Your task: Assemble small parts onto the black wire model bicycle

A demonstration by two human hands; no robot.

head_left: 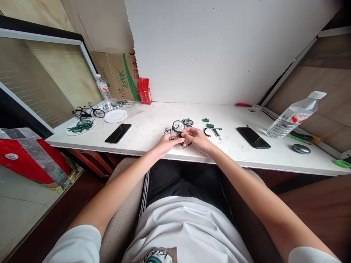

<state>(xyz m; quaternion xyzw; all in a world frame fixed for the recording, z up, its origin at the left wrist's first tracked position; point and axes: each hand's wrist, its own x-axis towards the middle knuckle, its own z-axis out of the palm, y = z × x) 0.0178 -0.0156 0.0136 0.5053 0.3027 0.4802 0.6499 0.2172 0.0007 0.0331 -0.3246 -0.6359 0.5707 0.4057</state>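
Observation:
Between my hands, close to the table's front edge, is a black model bicycle [178,126] with one spoked wheel pointing up. My left hand [168,143] is closed on its lower part from the left. My right hand [196,138] pinches at its right side, the fingertips meeting the frame; any small part between them is hidden. Just behind lies a loose spoked wheel assembly [188,122]. To the right of my right hand are small green pieces [210,125] and a green and black tool-like part [216,133].
A phone [118,133] lies left, another phone [253,137] right. A finished-looking model bicycle [88,111], green parts [80,126] and a white plate [115,116] are at far left. Water bottles [296,115], a mouse [301,148], a red box [144,91] and a carton [120,76] stand around.

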